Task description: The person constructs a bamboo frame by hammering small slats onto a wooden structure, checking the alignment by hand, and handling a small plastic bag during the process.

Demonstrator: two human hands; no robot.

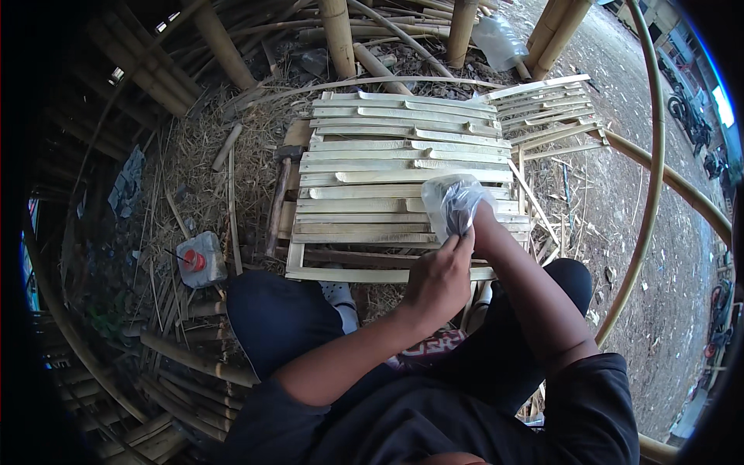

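Two bent knees in dark cloth (271, 318) are nearest; between them and just above, the left hand (440, 280) has its fingers closed on the gathered edge of a clear, crinkled plastic bag with dark grey contents (442, 192); the right hand (483, 220) reaches into the bag's mouth, its fingers mostly hidden, so I cannot tell how far open they are or what they hold; the bag is over the right part of a pale, rectangular panel of split-bamboo slats (349, 191); a wooden-handled hammer with a dark head (277, 208) lies along the panel's left side; farther left, a red plastic cup (194, 260) rests on a whitish block (213, 273); beyond the panel's far right corner is a smaller slatted bamboo frame (542, 103); farthest, a translucent plastic jug (497, 43) lies between thick, tan bamboo posts (337, 35).
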